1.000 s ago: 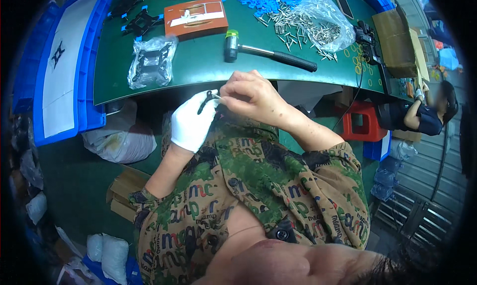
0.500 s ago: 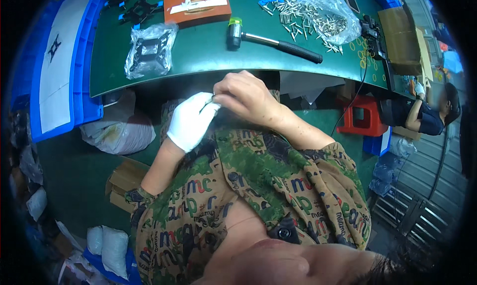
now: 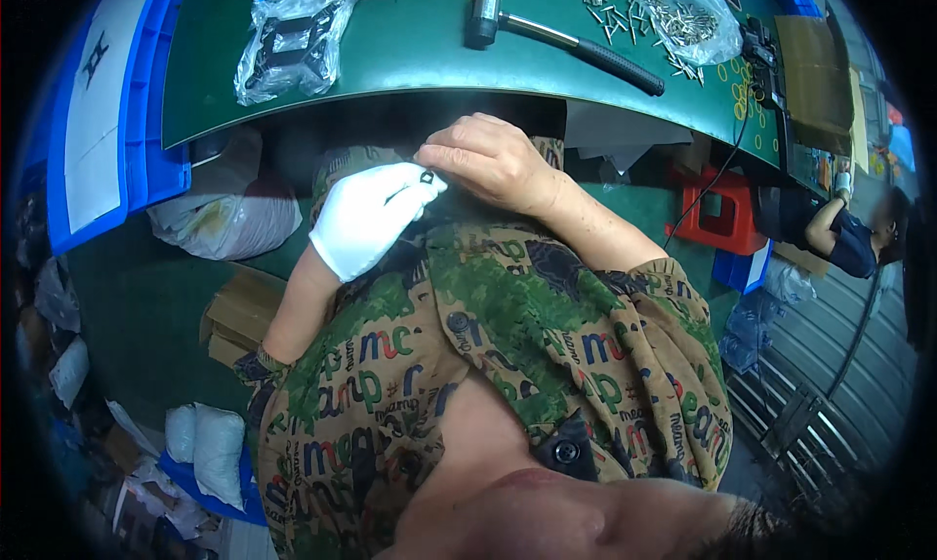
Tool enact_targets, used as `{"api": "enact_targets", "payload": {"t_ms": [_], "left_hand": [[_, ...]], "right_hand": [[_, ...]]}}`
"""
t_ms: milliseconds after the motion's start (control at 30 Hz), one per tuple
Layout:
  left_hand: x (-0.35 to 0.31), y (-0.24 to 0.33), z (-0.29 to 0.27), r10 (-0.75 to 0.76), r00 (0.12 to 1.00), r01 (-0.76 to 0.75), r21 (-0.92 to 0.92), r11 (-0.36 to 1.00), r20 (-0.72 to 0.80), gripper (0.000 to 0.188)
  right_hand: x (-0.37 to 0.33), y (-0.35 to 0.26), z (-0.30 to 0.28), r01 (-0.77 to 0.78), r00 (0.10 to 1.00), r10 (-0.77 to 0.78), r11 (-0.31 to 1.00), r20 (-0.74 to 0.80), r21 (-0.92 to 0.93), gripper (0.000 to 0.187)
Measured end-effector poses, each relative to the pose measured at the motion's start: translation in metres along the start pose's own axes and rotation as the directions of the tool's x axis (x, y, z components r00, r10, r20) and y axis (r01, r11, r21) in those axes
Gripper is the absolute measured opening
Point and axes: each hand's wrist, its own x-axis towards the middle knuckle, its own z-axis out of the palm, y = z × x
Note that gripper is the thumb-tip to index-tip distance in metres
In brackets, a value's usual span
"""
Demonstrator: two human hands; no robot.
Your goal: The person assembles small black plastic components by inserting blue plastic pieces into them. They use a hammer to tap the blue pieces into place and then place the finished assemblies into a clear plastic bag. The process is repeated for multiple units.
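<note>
My left hand (image 3: 365, 219), in a white glove, pinches a small black piece with a light centre (image 3: 427, 178) at its fingertips. My right hand (image 3: 493, 162) is bare, its fingers curled and closed right beside the piece. Whether anything sits in those right fingers is hidden. Both hands are held in front of my body, just below the table edge. Beyond them on the green table (image 3: 410, 67) lie a black four-armed bracket (image 3: 288, 51) in a clear plastic bag and a mallet (image 3: 586, 51) with a black grip.
Loose metal pins (image 3: 625, 19) and a clear bag of pins (image 3: 698, 28) lie at the far right. Yellow rings (image 3: 740, 106) and a dark cable (image 3: 717, 175) are near the right edge. A red stool (image 3: 720, 214) stands below; a co-worker (image 3: 839, 233) is farther right.
The view has shifted, so the table sits higher in the picture. My left hand has turned, and the small black piece now shows at its fingertips. The right fingers stay curled close by.
</note>
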Motion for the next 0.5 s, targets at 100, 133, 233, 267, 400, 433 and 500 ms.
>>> {"api": "enact_targets", "payload": {"t_ms": [100, 133, 233, 267, 400, 433, 500], "left_hand": [[-0.001, -0.004, 0.001, 0.067, 0.998, -0.069, 0.131, 0.989, 0.02, 0.025], [-0.002, -0.004, 0.002, 0.054, 0.998, -0.058, 0.124, 0.991, 0.036, 0.025], [-0.007, -0.01, 0.009, 0.093, 0.996, -0.094, 0.132, 0.987, 0.013, 0.02], [-0.009, -0.012, 0.012, 0.121, 0.993, -0.119, 0.14, 0.983, -0.006, 0.018], [-0.014, -0.013, 0.017, 0.056, 0.998, -0.054, 0.045, 0.998, -0.039, 0.018], [-0.016, -0.016, 0.018, 0.054, 0.998, -0.052, 0.047, 0.998, -0.043, 0.018], [-0.012, -0.013, 0.017, -0.013, 0.998, 0.012, -0.002, 1.0, -0.055, 0.017]], "right_hand": [[-0.007, 0.0, 0.009, 0.011, 0.999, -0.011, 1.0, -0.037, -0.006, 0.026], [-0.009, -0.001, 0.012, 0.011, 0.999, -0.012, 1.0, -0.05, -0.002, 0.025], [-0.018, -0.005, 0.026, -0.033, 0.997, 0.039, 0.996, -0.065, 0.08, 0.027], [-0.019, -0.007, 0.029, -0.053, 0.996, 0.059, 0.994, -0.068, 0.091, 0.027], [-0.022, -0.013, 0.037, -0.108, 0.989, 0.12, 0.985, -0.085, 0.132, 0.025], [-0.022, -0.015, 0.038, -0.116, 0.987, 0.13, 0.983, -0.092, 0.141, 0.024], [-0.02, -0.015, 0.034, -0.116, 0.987, 0.127, 0.987, -0.098, 0.113, 0.023]]}}
